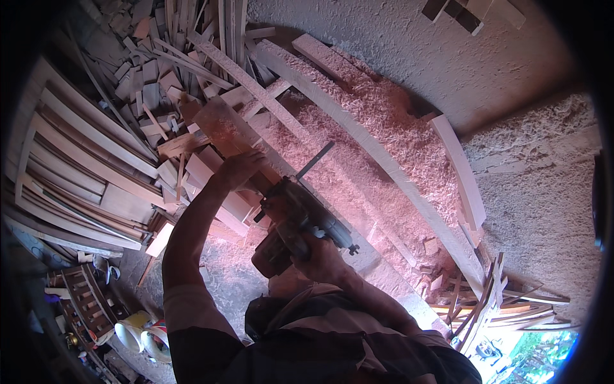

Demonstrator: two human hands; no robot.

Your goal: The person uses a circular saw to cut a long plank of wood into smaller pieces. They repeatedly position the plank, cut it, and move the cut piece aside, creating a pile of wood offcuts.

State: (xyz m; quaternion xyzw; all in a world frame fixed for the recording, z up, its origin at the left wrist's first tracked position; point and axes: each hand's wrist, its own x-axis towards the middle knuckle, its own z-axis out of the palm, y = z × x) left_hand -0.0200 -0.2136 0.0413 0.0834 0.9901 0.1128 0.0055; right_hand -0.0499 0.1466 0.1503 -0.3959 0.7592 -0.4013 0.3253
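A dark hand-held power tool, which looks like an electric planer (300, 221), rests on a long wooden board (225, 131) running up and to the left. My right hand (318, 257) is closed round the tool's rear handle. From the tool's far right side a thin metal bar (314, 161) sticks out. Ahead of the tool, my left hand (242, 170) lies across the board with its fingers over the top, holding it. The tool's underside and my right fingertips are hidden.
Reddish-lit wood shavings (390, 121) heap beyond the board. Long planks (368, 147) lie across them. Offcuts (150, 83) pile at the far left, near stacked wooden frames (96, 173). A rough wall (524, 173) stands on the right. Wood strips (511, 313) lie at the lower right.
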